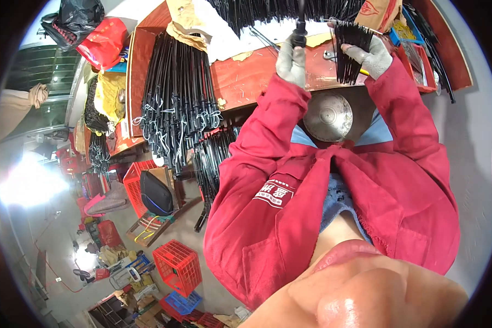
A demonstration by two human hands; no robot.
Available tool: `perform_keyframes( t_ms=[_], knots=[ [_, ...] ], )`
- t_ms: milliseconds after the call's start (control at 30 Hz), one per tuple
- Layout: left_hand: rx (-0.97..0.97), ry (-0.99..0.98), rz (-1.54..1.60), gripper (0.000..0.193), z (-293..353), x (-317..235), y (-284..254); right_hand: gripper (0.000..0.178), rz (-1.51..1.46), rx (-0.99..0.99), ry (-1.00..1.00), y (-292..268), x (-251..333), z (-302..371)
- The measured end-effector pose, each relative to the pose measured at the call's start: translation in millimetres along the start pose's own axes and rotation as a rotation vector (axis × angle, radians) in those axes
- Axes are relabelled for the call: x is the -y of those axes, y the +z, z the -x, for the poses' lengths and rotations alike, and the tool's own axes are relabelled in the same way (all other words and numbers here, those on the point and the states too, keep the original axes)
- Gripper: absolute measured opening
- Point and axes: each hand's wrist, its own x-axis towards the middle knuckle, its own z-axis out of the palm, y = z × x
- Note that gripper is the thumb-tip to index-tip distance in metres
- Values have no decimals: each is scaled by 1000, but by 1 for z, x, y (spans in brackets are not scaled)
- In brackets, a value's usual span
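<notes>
My left hand (291, 64), in a pale glove, is closed around a black rod (300, 24) with a thicker collar, held upright over the front of the red workbench (240, 82). To its right, my right hand (374, 57), also gloved, grips a bundle of thin black ribs (349, 52) that look like umbrella ribs. The bundle fans out at its upper end and hangs past the fingers. A yellow-handled tool (363, 71) lies partly hidden behind it. Below the bench edge, between my forearms, is a round metal dish (328, 116).
A large stack of black rods with white strings (175, 104) hangs over the bench's left side. More black rods (290, 13) line the back. At right are a blue tray (407, 34) and a red bin (418, 65). Red crates (176, 267) stand on the floor at left.
</notes>
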Motion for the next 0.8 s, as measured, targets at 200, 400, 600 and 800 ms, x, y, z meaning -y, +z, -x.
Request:
perform_keyframes(
  t_ms=[200,400,600,800],
  knots=[
    [67,582,-764,48,-3,11,53,35,101,-31,101,0,-54,-10],
    [135,491,-673,49,-1,8,40,30,151,-29,187,28,-58,-10],
    [186,333,-514,52,33,-6,55,29,148,-24,251,47,-54,6],
    [238,283,-498,54,50,-13,51,30,126,-63,298,63,-49,15]
  ],
)
